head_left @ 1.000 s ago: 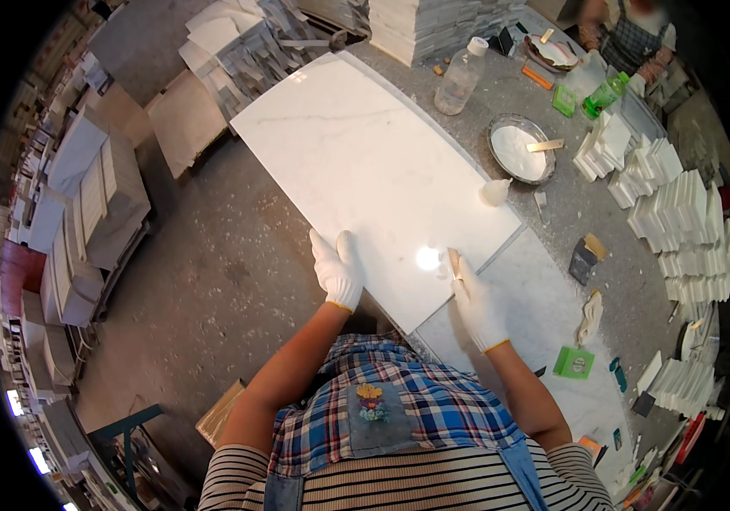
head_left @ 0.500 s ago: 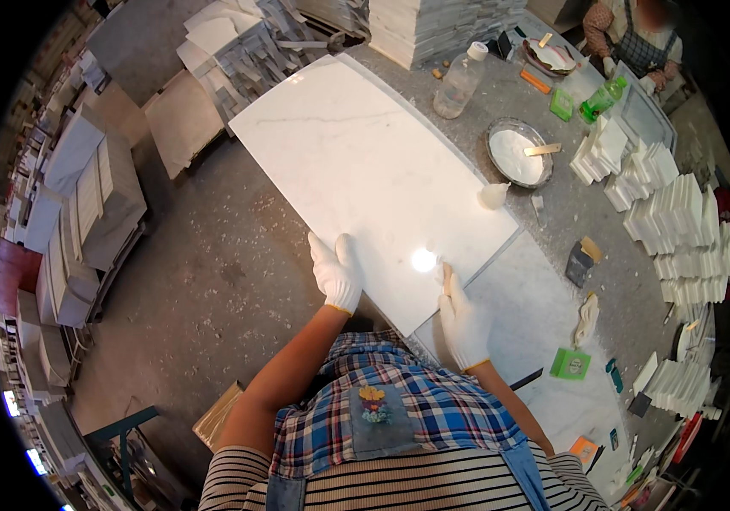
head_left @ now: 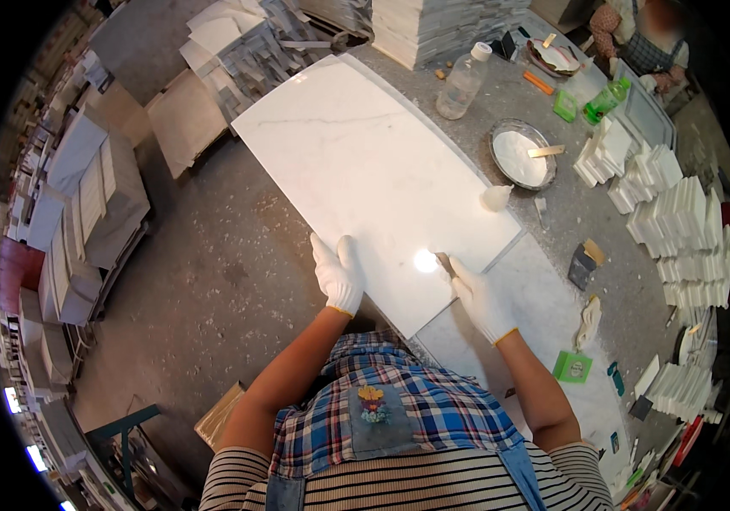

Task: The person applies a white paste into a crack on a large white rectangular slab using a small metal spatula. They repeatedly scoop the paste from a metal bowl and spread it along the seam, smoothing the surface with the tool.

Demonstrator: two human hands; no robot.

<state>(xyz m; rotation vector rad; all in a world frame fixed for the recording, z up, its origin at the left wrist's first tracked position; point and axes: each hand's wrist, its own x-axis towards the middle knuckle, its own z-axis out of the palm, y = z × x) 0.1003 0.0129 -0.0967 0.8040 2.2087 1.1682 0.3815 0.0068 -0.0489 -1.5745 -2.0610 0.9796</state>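
Observation:
A large white marble slab [head_left: 365, 162] with faint grey veins lies at a slant in front of me. My left hand [head_left: 339, 277], in a white knit glove, rests on the slab's left edge with fingers stretched out and thumb apart. Near the slab's lower right corner, my gloved right hand [head_left: 482, 302] is closed on a small brown scraper-like tool [head_left: 444, 262]. The tool's tip touches or hovers just over the surface, beside a bright light reflection; I cannot tell which. Most of the tool is hidden by the fingers.
Right of the slab stand a white lump of cloth or bag [head_left: 494, 198], a bowl of white paste [head_left: 518, 157] and a clear bottle [head_left: 463, 83]. Stacked white tiles [head_left: 676, 213] line the far right. A green box [head_left: 572, 366] lies nearer. Another person [head_left: 642, 51] is at the top right.
My right hand has moved slightly right and up along the slab, its forearm swinging outward to the right. The left hand stays on the slab's edge.

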